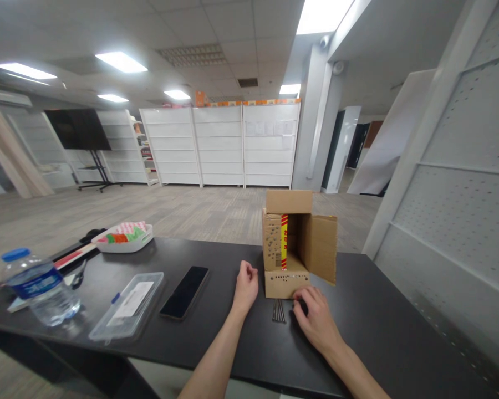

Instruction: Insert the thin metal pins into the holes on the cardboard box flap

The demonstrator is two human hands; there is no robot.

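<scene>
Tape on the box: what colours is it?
The tape is yellow with red markings, best seen in the head view.

cardboard box (295,241) blocking ahead, nails (279,311) between hands (315,317), room right of side flap (321,248)

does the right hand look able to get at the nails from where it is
Most likely yes: the nails lie on the table just left of the right hand, in front of the box, and nothing seems to stand between.
</scene>
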